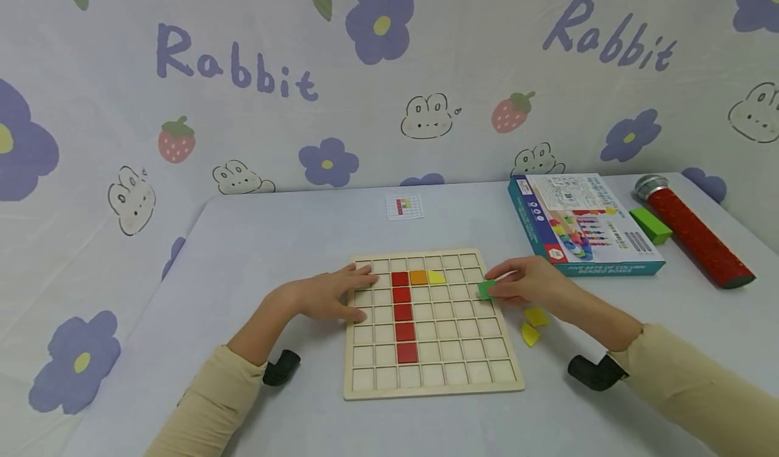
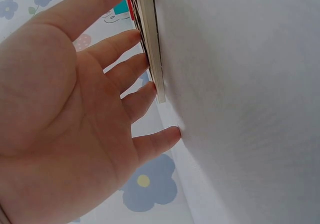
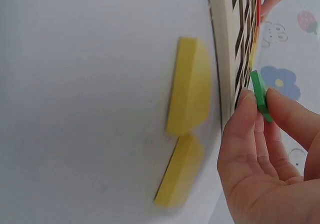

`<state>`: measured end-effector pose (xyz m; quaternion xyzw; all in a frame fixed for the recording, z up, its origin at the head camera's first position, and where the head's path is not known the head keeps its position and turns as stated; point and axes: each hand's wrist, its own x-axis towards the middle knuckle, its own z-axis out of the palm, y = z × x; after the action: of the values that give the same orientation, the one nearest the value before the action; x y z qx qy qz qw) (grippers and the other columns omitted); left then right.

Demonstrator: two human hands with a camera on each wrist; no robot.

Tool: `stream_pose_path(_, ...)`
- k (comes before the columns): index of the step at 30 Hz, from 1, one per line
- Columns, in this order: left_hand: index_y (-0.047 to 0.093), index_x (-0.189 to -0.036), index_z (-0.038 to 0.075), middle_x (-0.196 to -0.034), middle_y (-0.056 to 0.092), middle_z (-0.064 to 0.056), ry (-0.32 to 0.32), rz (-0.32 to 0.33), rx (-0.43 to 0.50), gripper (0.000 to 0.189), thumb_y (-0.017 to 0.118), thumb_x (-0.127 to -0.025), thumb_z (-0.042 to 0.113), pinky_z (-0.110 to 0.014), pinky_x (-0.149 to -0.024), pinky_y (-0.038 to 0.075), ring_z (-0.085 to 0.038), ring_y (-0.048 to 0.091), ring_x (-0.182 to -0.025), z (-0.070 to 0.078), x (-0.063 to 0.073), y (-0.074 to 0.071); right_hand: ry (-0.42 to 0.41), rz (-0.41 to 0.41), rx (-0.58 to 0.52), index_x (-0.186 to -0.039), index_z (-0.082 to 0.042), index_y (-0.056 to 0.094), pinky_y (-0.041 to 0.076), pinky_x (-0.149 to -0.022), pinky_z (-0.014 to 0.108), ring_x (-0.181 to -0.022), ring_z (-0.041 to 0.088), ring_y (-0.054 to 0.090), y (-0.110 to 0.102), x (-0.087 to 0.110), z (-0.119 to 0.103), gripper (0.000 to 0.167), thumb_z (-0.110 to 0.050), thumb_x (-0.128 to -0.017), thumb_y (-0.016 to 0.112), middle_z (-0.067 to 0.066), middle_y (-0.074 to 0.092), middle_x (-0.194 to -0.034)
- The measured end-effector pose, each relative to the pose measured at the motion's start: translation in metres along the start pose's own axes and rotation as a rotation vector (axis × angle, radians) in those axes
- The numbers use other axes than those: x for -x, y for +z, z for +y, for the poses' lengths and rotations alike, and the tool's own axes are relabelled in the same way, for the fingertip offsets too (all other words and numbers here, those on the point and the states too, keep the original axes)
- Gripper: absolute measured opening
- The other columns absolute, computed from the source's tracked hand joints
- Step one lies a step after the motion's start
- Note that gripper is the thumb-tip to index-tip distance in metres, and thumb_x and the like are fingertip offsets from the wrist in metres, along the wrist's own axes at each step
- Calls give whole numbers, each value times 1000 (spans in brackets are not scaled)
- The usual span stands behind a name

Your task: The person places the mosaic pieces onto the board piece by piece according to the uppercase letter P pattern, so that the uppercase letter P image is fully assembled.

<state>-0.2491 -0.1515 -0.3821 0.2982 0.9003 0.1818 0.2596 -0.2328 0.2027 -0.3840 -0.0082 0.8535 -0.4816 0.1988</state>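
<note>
A wooden grid board (image 1: 435, 395) lies flat on the white table. Several red square tiles (image 1: 404, 313) run down one of its columns, and an orange tile (image 1: 418, 277) and a yellow curved-edged tile (image 1: 437, 277) continue the top red tile's row to the right. My right hand (image 1: 532, 281) pinches a green tile (image 3: 259, 94) between thumb and fingers over the board's right edge. At the left edge, my left hand (image 1: 328, 291) rests with spread fingers on the board. Two loose yellow tiles (image 1: 536, 317) lie on the table just right of the board.
Behind the board lies a small card (image 1: 404, 207) printed with a coloured grid pattern. A flat box (image 1: 587, 224) sits at the back right, next to a green block (image 1: 650, 225) and a red microphone (image 1: 700, 234). A patterned cloth hangs behind the table.
</note>
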Motion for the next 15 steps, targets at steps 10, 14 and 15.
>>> stream_pose_path(10, 29, -151, 15, -158, 13, -5, 1, 2, 6, 71, 64, -92, 32, -51, -111, 15, -26, 1, -144, 1, 1, -1, 15, -96, -102, -118, 5, 61, 55, -71, 29, -77, 17, 67, 25, -10, -18, 34, -8, -87, 70, 9, 68, -90)
stream_pose_path(14, 29, -151, 14, -158, 14, -5, 9, -2, -3, 71, 64, -92, 32, -51, -111, 15, -27, 2, -144, 0, 1, -2, 16, -107, -112, -116, 5, 63, 55, -70, 28, -77, 17, 68, 35, -12, -23, 33, -7, -86, 71, 10, 67, -92)
stream_pose_path(15, 29, -151, 14, -158, 14, -5, 10, -4, -4, 71, 64, -92, 32, -51, -111, 15, -27, 2, -144, 0, 1, -2, 17, -112, -117, -115, 5, 63, 55, -70, 28, -77, 17, 68, 37, -12, -24, 32, -7, -86, 71, 11, 67, -92)
